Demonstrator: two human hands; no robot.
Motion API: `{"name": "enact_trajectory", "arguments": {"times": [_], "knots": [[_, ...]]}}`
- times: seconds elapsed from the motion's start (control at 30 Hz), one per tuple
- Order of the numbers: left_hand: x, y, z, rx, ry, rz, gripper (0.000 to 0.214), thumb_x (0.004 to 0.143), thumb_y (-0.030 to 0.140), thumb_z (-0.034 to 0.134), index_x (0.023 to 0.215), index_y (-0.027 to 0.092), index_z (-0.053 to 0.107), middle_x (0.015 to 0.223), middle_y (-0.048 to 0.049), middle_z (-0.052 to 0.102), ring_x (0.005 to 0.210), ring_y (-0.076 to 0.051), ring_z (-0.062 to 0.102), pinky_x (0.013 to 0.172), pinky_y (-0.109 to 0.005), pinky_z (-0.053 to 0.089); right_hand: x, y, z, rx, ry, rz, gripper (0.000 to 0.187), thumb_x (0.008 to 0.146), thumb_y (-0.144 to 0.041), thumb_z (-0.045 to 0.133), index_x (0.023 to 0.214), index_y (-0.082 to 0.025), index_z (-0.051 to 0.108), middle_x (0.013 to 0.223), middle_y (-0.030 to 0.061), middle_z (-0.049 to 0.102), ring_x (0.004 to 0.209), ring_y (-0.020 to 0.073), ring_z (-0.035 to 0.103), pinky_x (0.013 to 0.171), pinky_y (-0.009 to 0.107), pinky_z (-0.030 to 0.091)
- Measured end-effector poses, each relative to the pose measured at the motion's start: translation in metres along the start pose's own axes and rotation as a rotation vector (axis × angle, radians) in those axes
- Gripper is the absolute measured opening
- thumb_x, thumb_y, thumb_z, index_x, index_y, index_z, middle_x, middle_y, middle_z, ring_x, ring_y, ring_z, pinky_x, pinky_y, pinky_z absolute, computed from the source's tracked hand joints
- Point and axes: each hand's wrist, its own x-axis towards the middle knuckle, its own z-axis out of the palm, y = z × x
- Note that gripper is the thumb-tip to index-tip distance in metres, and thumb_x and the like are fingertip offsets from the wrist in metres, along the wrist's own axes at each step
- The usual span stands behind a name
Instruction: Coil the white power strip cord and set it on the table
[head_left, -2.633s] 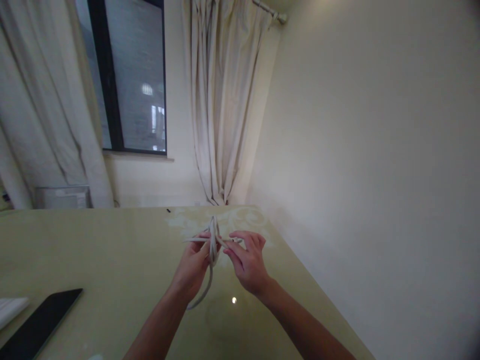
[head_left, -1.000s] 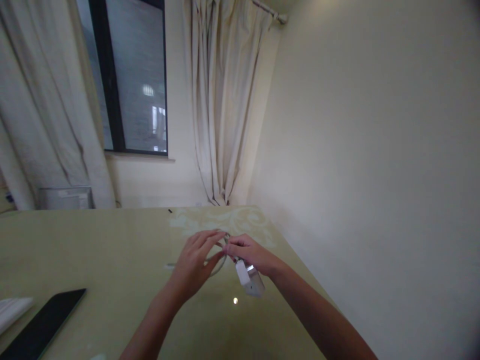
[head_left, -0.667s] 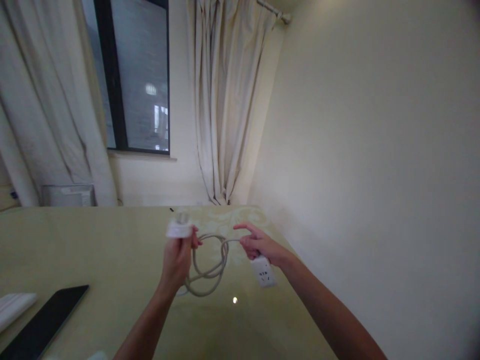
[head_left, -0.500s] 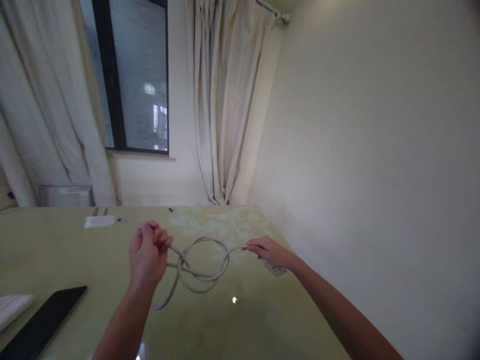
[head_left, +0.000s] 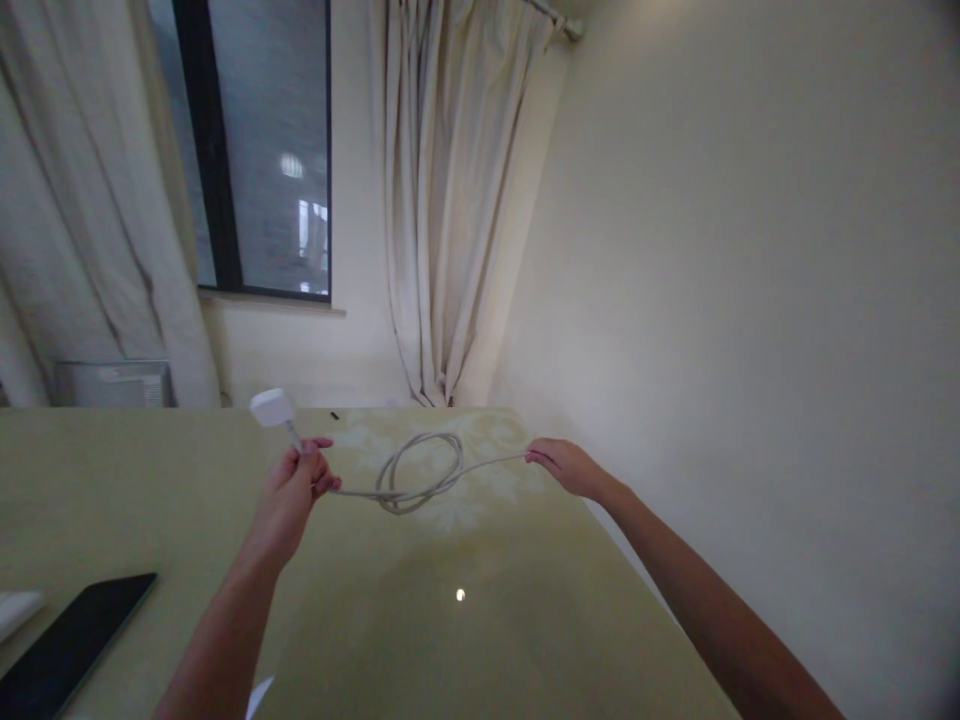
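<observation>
A light grey power cord (head_left: pixel 420 497) stretches between my two hands over the table, crossing itself in a loose knotted loop. My left hand (head_left: pixel 289 490) is closed around one end of it. From the top of that hand sticks a white plug (head_left: pixel 272 407), tilted to the upper left. Farther right, my right hand (head_left: pixel 566 468) pinches the cord with fingers pressed together. What lies behind that hand is hidden.
On the pale green table (head_left: pixel 450 650), a flat black object (head_left: pixel 79 640) lies at the lower left, beside a white item (head_left: pixel 16 610). A tiny dark piece (head_left: pixel 334 415) rests near the far edge. Walls, curtains (head_left: pixel 442 200) and a window stand behind.
My hands have moved apart, and the cord is pulled straighter, its loops now smaller and flatter. The white plug has risen above my left hand. The white socket block by my right hand is out of sight.
</observation>
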Motion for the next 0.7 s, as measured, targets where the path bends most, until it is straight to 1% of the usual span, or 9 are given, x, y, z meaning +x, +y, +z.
{"name": "enact_trajectory", "arguments": {"times": [0.1,0.17,0.2,0.3,0.4,0.5,0.53,0.6,0.7], "knots": [[0.002,-0.02,-0.001,0.297,-0.093,-0.019,0.05,0.08,0.061,0.078,0.103,0.017,0.069,0.062,0.0069,0.045,0.051,-0.011,0.046,0.051,-0.024,0.048,0.01,-0.005,0.012,-0.285,0.012,-0.019,0.033,0.11,-0.036,0.046,0.108,-0.021,0.076,0.107,0.0113,0.078,0.096,0.0237,0.07,0.089,0.036,0.049],[0.006,-0.033,-0.004,0.527,-0.114,0.012,0.05,0.086,0.063,0.065,0.105,0.018,0.069,0.066,0.0046,0.049,0.05,-0.013,0.048,0.046,-0.025,0.041,0.018,-0.012,0.02,-0.429,0.0,-0.083,0.026,0.108,-0.029,0.052,0.109,-0.02,0.076,0.105,0.0118,0.078,0.097,0.0236,0.07,0.091,0.037,0.048],[0.009,-0.04,-0.007,0.644,-0.109,0.031,0.046,0.089,0.062,0.059,0.1,0.018,0.068,0.067,0.0033,0.05,0.05,-0.014,0.048,0.046,-0.025,0.039,0.023,-0.015,0.024,-0.469,0.005,-0.121,0.023,0.107,-0.025,0.053,0.11,-0.02,0.076,0.102,0.0116,0.077,0.097,0.0234,0.069,0.092,0.037,0.047],[0.019,-0.059,-0.016,0.905,-0.1,0.062,0.036,0.094,0.053,0.05,0.079,0.022,0.059,0.068,-0.0013,0.055,0.058,-0.019,0.053,0.054,-0.028,0.039,0.039,-0.025,0.039,-0.434,0.078,-0.193,0.022,0.105,-0.019,0.057,0.111,-0.019,0.077,0.097,0.0104,0.076,0.096,0.0223,0.069,0.093,0.037,0.046],[0.025,-0.078,-0.022,1.022,-0.139,0.037,0.036,0.093,0.051,0.051,0.07,0.023,0.055,0.069,-0.0055,0.061,0.068,-0.024,0.06,0.064,-0.032,0.041,0.059,-0.034,0.059,-0.162,0.124,-0.218,0.02,0.105,-0.023,0.06,0.111,-0.02,0.079,0.094,0.0071,0.075,0.089,0.0189,0.068,0.087,0.031,0.047],[0.026,-0.096,-0.025,1.124,-0.234,-0.004,0.048,0.094,0.062,0.047,0.068,0.023,0.058,0.069,-0.0084,0.066,0.073,-0.029,0.065,0.07,-0.036,0.045,0.078,-0.044,0.081,0.085,0.139,-0.231,0.017,0.103,-0.026,0.066,0.106,-0.018,0.08,0.093,0.0053,0.073,0.085,0.0163,0.066,0.081,0.027,0.048],[0.025,-0.102,-0.026,1.151,-0.271,-0.01,0.053,0.094,0.067,0.046,0.068,0.022,0.06,0.07,-0.0091,0.067,0.074,-0.03,0.066,0.071,-0.037,0.046,0.083,-0.049,0.088,0.085,0.162,-0.228,0.016,0.101,-0.028,0.069,0.104,-0.018,0.081,0.094,0.0057,0.072,0.088,0.0168,0.066,0.082,0.027,0.048],[0.024,-0.111,-0.028,1.201,-0.323,-0.004,0.06,0.094,0.073,0.043,0.071,0.021,0.063,0.073,-0.0106,0.07,0.077,-0.031,0.069,0.075,-0.038,0.048,0.092,-0.058,0.098,-0.032,0.22,-0.203,0.015,0.098,-0.032,0.073,0.101,-0.02,0.082,0.1,0.007,0.07,0.095,0.0193,0.063,0.086,0.03,0.047],[0.021,-0.122,-0.032,1.288,-0.314,0.041,0.058,0.097,0.068,0.042,0.08,0.02,0.069,0.083,-0.0143,0.073,0.088,-0.033,0.07,0.083,-0.04,0.05,0.101,-0.072,0.108,-0.316,0.248,-0.142,0.017,0.098,-0.037,0.073,0.1,-0.021,0.081,0.107,0.0083,0.069,0.101,0.0223,0.061,0.088,0.034,0.044]]}}
